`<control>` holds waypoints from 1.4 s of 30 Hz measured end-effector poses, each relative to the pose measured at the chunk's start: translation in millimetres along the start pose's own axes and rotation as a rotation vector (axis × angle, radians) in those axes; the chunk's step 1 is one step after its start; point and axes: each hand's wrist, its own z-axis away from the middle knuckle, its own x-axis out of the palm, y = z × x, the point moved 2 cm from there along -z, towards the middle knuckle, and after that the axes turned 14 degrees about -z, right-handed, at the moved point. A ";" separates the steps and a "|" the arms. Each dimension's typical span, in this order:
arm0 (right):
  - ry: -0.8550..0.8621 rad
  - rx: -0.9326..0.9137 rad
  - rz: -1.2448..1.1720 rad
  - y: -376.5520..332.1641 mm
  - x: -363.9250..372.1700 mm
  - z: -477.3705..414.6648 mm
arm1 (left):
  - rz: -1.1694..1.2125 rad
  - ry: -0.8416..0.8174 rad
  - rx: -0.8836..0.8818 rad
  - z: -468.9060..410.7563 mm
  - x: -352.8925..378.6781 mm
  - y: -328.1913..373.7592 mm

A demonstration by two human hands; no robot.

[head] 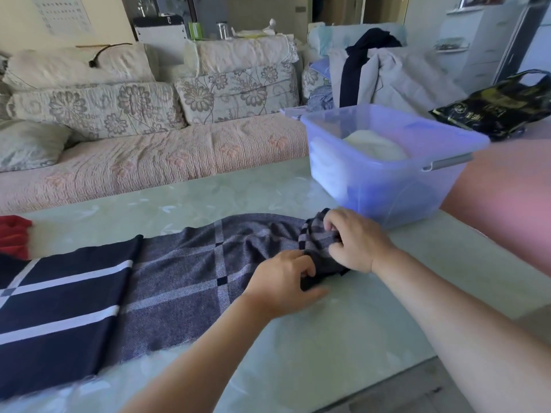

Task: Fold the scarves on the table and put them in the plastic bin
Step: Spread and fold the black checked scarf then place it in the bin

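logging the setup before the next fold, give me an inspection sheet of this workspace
surface: pale green table, glossy and patterned.
job's things: navy and grey checked scarf spread across the table, its right end bunched; translucent blue plastic bin behind that end, with a white cloth inside; red cloth, perhaps another scarf, at the table's left edge, mostly out of view.
clutter: black bag beyond the bin, to the right.
grippers: left hand and right hand both grip the scarf's bunched end.
cables: black cord on the back cushion of the sofa.
surroundings: the floral sofa stands beyond the table; pile of clothes to its right.
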 end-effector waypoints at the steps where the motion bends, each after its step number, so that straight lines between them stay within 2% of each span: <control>1: -0.063 0.003 0.059 3.7 2.6 4.4 | 0.024 -0.025 -0.013 1.3 3.3 -0.3; 3: -0.176 0.059 0.202 9.7 7.9 8.7 | 0.071 -0.055 -0.063 1.5 6.9 -2.5; 5: -0.166 0.073 0.249 8.1 8.9 8.1 | 0.068 -0.075 -0.090 -0.1 5.2 -2.2; 9: 0.150 -0.021 0.126 -8.6 -12.6 1.2 | 0.190 -0.061 -0.134 1.4 -14.5 1.8; 11: 0.247 -0.060 0.212 -19.0 -30.2 -2.7 | 0.318 -0.113 -0.172 6.6 -30.9 6.1; 12: 0.220 -0.038 0.333 -24.5 -37.1 -3.9 | 0.372 -0.185 -0.182 9.7 -37.0 9.9; 14: 0.039 0.085 0.668 -30.9 -44.4 -6.6 | 0.392 -0.355 -0.123 14.7 -42.3 18.1; 17: -0.172 0.231 0.822 -35.2 -38.8 -4.8 | 0.304 -0.548 0.012 18.0 -40.8 27.9; 19: -0.167 0.136 0.786 -45.6 -29.2 -6.0 | 0.333 -0.539 -0.003 15.4 -42.0 27.8; 22: -0.025 -0.073 0.535 -65.6 -15.0 -13.2 | 0.324 -0.308 -0.181 8.5 -49.3 14.6; 24: -0.020 -0.018 0.313 -69.3 -4.7 -19.4 | 0.272 -0.155 -0.295 4.9 -49.5 -2.1; 26: -0.080 0.079 0.279 -65.2 10.3 -24.1 | 0.221 -0.109 -0.350 1.9 -46.1 -19.9; 30: -0.130 0.330 0.352 -46.2 32.1 -30.9 | 0.089 -0.192 -0.336 -7.1 -34.3 -54.1; 32: -0.094 0.380 0.319 -41.8 35.8 -40.1 | 0.062 -0.250 -0.316 -14.4 -28.5 -66.7; 34: -0.028 0.390 0.277 -40.0 36.5 -52.6 | -0.003 -0.313 -0.297 -23.2 -19.7 -76.8; 39: 0.279 0.362 0.087 -24.4 36.4 -87.6 | -0.105 -0.501 -0.264 -47.0 3.3 -92.3; 40: 0.267 0.350 0.063 -22.0 40.2 -93.3 | -0.132 -0.544 -0.264 -50.0 8.4 -94.3; 42: 0.100 0.347 0.058 -21.7 52.8 -99.2 | -0.217 -0.605 -0.264 -51.9 19.8 -96.3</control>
